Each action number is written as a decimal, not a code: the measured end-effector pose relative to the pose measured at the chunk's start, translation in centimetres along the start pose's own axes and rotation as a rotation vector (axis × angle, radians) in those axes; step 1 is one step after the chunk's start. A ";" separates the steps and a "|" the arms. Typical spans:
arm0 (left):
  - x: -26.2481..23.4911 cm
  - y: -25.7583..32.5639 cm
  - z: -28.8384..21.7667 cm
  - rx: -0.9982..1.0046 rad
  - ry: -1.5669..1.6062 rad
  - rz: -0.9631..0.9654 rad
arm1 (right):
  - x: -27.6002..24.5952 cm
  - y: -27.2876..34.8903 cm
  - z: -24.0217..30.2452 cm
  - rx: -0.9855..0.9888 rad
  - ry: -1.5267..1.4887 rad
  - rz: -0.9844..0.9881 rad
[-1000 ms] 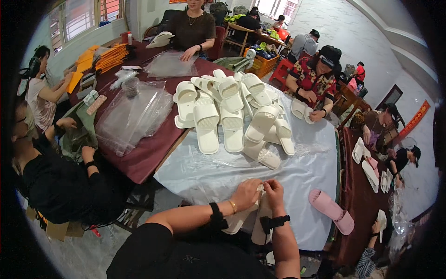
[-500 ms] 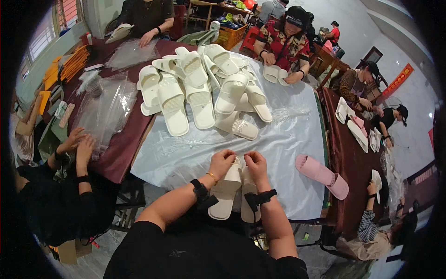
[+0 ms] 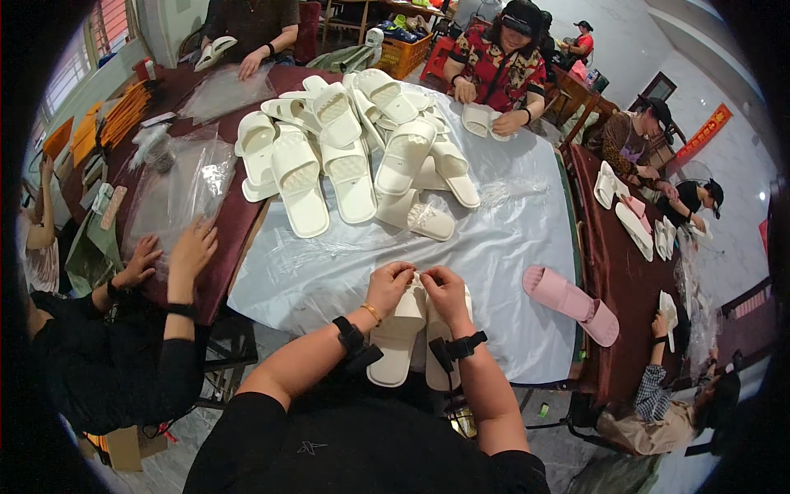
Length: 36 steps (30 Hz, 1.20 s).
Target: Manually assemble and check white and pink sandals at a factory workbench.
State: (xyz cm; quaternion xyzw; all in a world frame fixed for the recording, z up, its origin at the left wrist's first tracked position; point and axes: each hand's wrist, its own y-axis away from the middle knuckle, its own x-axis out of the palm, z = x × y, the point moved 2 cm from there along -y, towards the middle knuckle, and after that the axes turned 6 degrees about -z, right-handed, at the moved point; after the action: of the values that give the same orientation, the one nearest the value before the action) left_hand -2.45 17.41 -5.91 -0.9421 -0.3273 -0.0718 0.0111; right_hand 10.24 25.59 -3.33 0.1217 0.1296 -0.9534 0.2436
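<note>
The pile [image 3: 350, 177] of white slippers is heaped on a pale cloth [image 3: 510, 255]. On the wearer's side of the pile, apart from it, the left slipper [image 3: 393, 354] and right slipper [image 3: 434, 329] of a white pair lie side by side, toes toward the pile and heels toward the wearer. The left hand [image 3: 389, 286] is over the toe of the left slipper and the right hand [image 3: 445, 294] over that of the right one. Each has thumb and fingers drawn into a narrow pinch, fingertips close to the other hand's; whether anything is held between them, one cannot tell.

Nearer the wearer than the pile, and to its right, lies a pink slipper [image 3: 569, 305]. Beyond the pile on the right, a co-worker [image 3: 498, 74] handles more white slippers. Left of the pile are clear bags [image 3: 185, 185], with another person's hands [image 3: 193, 247] at their near edge; farther left are orange envelopes [image 3: 123, 115].
</note>
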 end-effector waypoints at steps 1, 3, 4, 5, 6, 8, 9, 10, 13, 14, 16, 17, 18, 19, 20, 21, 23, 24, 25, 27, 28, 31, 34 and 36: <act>0.0 0.0 0.1 -0.001 -0.001 0.001 | 0.1 0.0 0.0 -0.004 0.016 0.000; 0.1 -0.1 0.1 0.023 -0.035 0.012 | 0.1 0.0 0.0 -0.004 0.037 -0.007; 0.2 -0.1 0.0 0.023 -0.035 0.014 | 0.1 0.0 0.0 -0.005 0.058 -0.014; 0.2 0.0 -0.1 0.016 -0.074 0.017 | 0.1 0.0 0.0 -0.004 0.058 -0.016; 0.3 0.0 -0.2 0.011 -0.113 0.017 | 0.1 0.0 0.0 -0.017 0.063 -0.015; 0.3 0.0 0.2 0.021 -0.102 0.021 | 0.1 -0.1 -0.1 -0.030 0.068 -0.014; 0.4 0.0 0.3 0.030 -0.091 0.025 | 0.1 -0.1 -0.2 -0.032 0.059 -0.016; 0.4 -0.1 0.4 0.030 -0.091 0.026 | 0.1 -0.1 -0.3 -0.034 0.050 -0.018; 0.5 0.0 0.1 0.122 -0.142 0.014 | -0.1 0.0 -0.1 -0.037 0.065 -0.026; 0.5 0.1 -0.1 0.098 -0.151 0.022 | -0.2 0.1 0.1 -0.037 0.065 -0.028; 0.6 0.0 -0.5 0.082 -0.162 0.030 | -0.3 -0.1 0.4 -0.039 0.089 -0.011; 0.6 0.2 -0.6 0.126 -0.172 0.003 | -0.3 -0.1 0.3 -0.043 0.088 -0.014; 0.6 0.4 -0.9 0.172 -0.182 -0.025 | -0.3 -0.1 0.1 -0.007 0.047 -0.002; 0.7 0.5 -1.0 0.178 -0.183 -0.026 | -0.2 -0.1 -0.1 0.030 0.006 0.011; 0.6 0.6 -1.2 0.145 -0.172 0.002 | -0.2 -0.2 -0.3 0.023 0.003 0.011; 0.3 0.7 -1.4 0.111 -0.164 0.020 | 0.0 -0.2 -0.4 0.041 -0.023 0.022; 0.1 0.6 -1.4 0.113 -0.245 0.005 | 0.2 -0.2 -0.6 0.053 -0.063 0.054; 0.2 0.4 -0.8 0.181 -0.294 0.008 | 0.0 -0.3 -0.7 0.026 -0.078 0.034; 0.2 0.2 -0.2 0.245 -0.350 0.006 | 0.0 -0.4 -1.0 0.001 -0.100 0.019; 0.7 -0.2 0.5 0.245 -0.350 0.049 | -0.4 -0.5 -1.4 0.018 -0.125 -0.005; 1.0 -0.4 0.7 0.231 -0.343 0.058 | -0.6 -0.4 -1.1 0.061 -0.150 0.002; 0.8 0.1 -0.2 0.252 -0.341 0.048 | -0.8 -0.4 -0.9 0.072 -0.197 0.045; 0.9 0.2 -0.1 0.237 -0.350 0.051 | -0.5 -0.3 -0.6 0.127 -0.235 0.080; 0.9 0.3 -0.1 0.262 -0.328 0.066 | -0.4 -0.4 -0.5 0.131 -0.259 0.082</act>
State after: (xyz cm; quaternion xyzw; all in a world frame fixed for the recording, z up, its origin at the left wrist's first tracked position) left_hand -1.60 17.74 -5.63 -0.9419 -0.3003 0.1261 0.0824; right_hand 10.50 26.24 -3.62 0.0185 0.0295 -0.9568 0.2885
